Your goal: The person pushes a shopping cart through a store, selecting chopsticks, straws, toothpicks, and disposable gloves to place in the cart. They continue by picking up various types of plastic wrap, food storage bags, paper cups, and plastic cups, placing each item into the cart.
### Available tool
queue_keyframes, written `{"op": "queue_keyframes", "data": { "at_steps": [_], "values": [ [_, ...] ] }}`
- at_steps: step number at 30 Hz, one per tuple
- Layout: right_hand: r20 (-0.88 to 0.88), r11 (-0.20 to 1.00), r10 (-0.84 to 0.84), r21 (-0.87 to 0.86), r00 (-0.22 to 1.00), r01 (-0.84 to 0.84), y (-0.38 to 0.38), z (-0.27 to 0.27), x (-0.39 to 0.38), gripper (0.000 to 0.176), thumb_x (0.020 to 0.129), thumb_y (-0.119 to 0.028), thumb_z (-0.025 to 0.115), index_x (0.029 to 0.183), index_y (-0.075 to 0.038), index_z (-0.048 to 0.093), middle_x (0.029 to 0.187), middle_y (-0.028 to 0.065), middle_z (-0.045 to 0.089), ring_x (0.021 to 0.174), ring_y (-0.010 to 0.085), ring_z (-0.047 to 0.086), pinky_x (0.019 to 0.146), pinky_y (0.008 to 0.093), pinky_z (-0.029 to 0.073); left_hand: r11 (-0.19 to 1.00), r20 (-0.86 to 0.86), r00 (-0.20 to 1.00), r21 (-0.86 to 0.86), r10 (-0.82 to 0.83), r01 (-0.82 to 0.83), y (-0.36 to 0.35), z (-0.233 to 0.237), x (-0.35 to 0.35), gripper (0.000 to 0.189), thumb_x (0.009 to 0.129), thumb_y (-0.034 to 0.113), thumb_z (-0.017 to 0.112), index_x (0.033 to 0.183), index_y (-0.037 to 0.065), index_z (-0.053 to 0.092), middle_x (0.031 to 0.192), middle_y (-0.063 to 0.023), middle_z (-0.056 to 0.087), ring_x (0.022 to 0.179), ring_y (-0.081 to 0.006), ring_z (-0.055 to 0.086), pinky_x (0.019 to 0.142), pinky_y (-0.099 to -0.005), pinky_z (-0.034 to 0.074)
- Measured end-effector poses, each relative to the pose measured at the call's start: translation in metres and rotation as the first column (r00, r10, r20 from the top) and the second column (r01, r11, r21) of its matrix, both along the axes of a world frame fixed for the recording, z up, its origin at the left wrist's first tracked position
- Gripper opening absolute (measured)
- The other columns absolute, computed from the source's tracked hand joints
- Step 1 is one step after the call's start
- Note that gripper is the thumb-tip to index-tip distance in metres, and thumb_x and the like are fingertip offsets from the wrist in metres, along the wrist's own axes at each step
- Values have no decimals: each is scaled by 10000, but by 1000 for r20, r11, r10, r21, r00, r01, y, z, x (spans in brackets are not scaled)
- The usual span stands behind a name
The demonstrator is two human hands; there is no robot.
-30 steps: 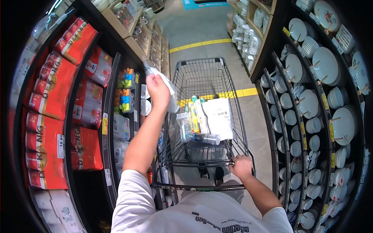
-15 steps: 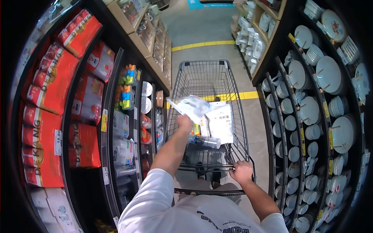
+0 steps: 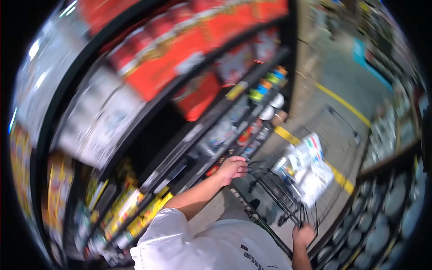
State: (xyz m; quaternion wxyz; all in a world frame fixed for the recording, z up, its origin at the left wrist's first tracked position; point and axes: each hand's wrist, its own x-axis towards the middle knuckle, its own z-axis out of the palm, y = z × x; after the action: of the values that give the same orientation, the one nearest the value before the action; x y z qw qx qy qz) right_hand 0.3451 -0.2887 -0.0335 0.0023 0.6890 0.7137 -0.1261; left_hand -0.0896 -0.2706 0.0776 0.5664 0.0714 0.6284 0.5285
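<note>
My left hand [image 3: 232,170] is raised beside the left shelving, near the cart's rear left corner, its fingers curled; no item shows in it. My right hand [image 3: 303,235] is wrapped round the handle of the black wire shopping cart [image 3: 281,200]. Inside the cart lie a clear plastic package with coloured print [image 3: 310,146] and a white package [image 3: 316,180], close together. Motion blur hides their finer details.
On the left, shelves hold red packs [image 3: 180,42], white boxes [image 3: 103,117] and yellow packages [image 3: 128,209]. Stacked plates and bowls [image 3: 378,234] fill the shelving at lower right. Yellow floor lines [image 3: 344,105] cross the aisle ahead.
The view has turned left, so the cart appears farther right and tilted. My left hand has let go of the clear package and moved back out of the cart. My right hand stays on the handle.
</note>
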Motion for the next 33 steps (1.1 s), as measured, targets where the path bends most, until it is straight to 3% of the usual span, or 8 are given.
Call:
{"op": "queue_keyframes", "data": {
  "at_steps": [3,6,8,13,17,21,28,33],
  "values": [
    [-1,995,67,74,998,-67,-2,-7,3,359,682,-283,753,991,-102,776,939,134,701,875,349,672,779,473,522,913,-297,916,382,270,-145,-69,53,-41,261,944,22,618,1198,33,562,1031,-77,659,860,-161,664,777,-290,565],
    [72,985,122,-134,990,-112,-6,51,-8,384,846,-400,655,996,-65,767,993,210,722,907,394,705,812,504,549,772,-702,334,615,629,-160,-149,143,-67,232,953,25,649,1170,31,566,995,-49,637,904,-131,633,822,-274,538],
    [106,978,143,-169,984,-124,-3,61,-18,449,890,-465,614,969,-52,770,959,232,730,891,413,717,800,518,557,606,-607,14,791,795,-91,-202,192,-94,247,940,19,678,1154,30,557,1011,-36,610,940,-122,604,876,-265,507],
    [70,988,152,-40,986,-150,-8,38,-6,503,881,-496,606,865,-23,778,873,232,738,848,411,727,756,509,570,572,-573,-632,784,521,-239,-287,282,-138,678,885,170,791,1421,-16,419,1382,-177,501,1253,-252,518,1077,-366,412],
    [122,974,228,-42,966,-224,-3,10,12,541,893,-529,590,852,-24,781,881,223,745,840,400,734,743,510,569,551,-674,-150,695,724,-461,-301,293,-194,1028,781,287,884,1516,-60,255,1465,-246,458,1327,-295,491,1104,-378,392],
    [-47,991,119,62,992,-116,-8,22,1,287,737,-311,740,938,-111,787,893,148,721,866,354,698,792,474,548,688,-731,21,631,682,-357,-300,305,-203,845,771,263,891,1387,-32,393,1267,-154,600,1147,-229,591,1019,-352,451],
    [-53,996,69,63,996,-66,-5,-4,7,302,724,-338,760,935,-126,795,880,139,722,855,336,706,762,462,558,679,-696,53,677,716,-285,-291,310,-210,727,787,264,875,1351,-4,502,1242,-98,626,1134,-202,600,1008,-331,452],
    [-31,990,96,104,995,-92,-5,-4,8,310,754,-362,744,949,-124,782,854,142,726,832,337,709,763,466,561,620,-663,-356,746,659,-243,-296,298,-217,710,772,221,889,1319,-23,508,1231,-130,611,1123,-225,590,1002,-348,449]
  ]
}}
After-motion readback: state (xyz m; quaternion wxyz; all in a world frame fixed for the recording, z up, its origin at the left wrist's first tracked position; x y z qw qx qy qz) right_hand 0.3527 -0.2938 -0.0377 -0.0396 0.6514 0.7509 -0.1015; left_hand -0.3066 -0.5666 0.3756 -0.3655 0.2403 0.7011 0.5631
